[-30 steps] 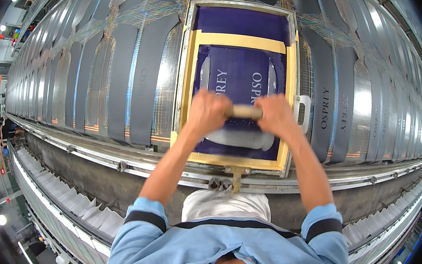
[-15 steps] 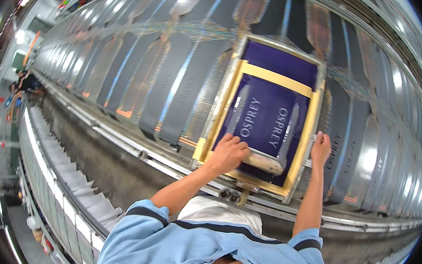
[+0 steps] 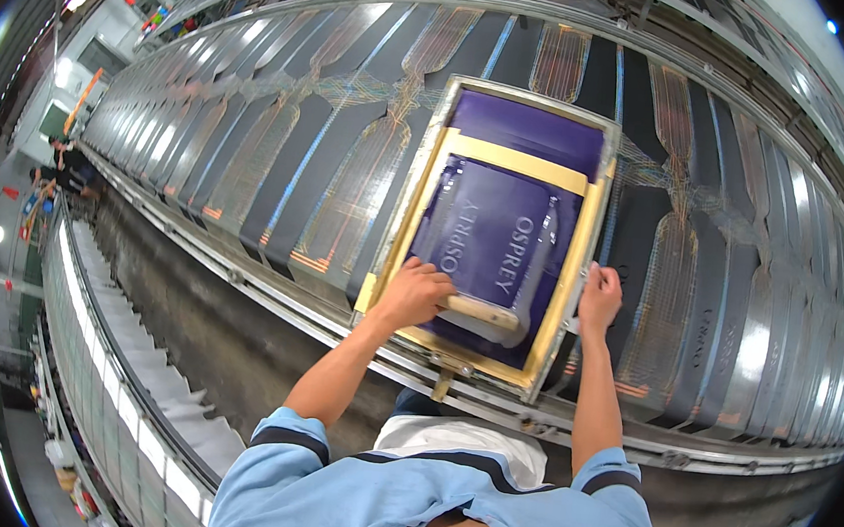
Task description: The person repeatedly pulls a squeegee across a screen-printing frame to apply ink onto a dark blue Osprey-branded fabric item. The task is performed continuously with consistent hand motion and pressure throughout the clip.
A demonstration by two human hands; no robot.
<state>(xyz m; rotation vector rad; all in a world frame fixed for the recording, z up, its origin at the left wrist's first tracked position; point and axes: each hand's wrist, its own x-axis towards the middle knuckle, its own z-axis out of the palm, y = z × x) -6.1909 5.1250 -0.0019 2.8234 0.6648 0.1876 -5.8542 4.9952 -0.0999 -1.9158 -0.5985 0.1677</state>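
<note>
My left hand (image 3: 417, 293) is closed on a wooden squeegee (image 3: 480, 317) lying across the near part of a rectangular screen-printing frame (image 3: 426, 159). The frame has a metal rim, yellow tape and a purple mesh (image 3: 525, 117) with pale lettering and streaks of ink inside the tape. At the frame's right side my right hand (image 3: 600, 297) has its fingers curled on the metal edge. Beneath and around the frame lie grey, shaped fabric pieces (image 3: 303, 188) in rows on a long table patterned with coloured lines, some pieces to the right bearing printed lettering.
A metal rail (image 3: 235, 275) runs along the table's near edge, close to my body. Below, at left, a second rack (image 3: 137, 369) carries white sheets. Other people (image 3: 64, 172) are at the table's far left end. More railings cross the top.
My right hand has left the squeegee for the frame's right edge, while my left hand keeps hold of the squeegee. The view has turned and shifted, tilting the frame in the picture.
</note>
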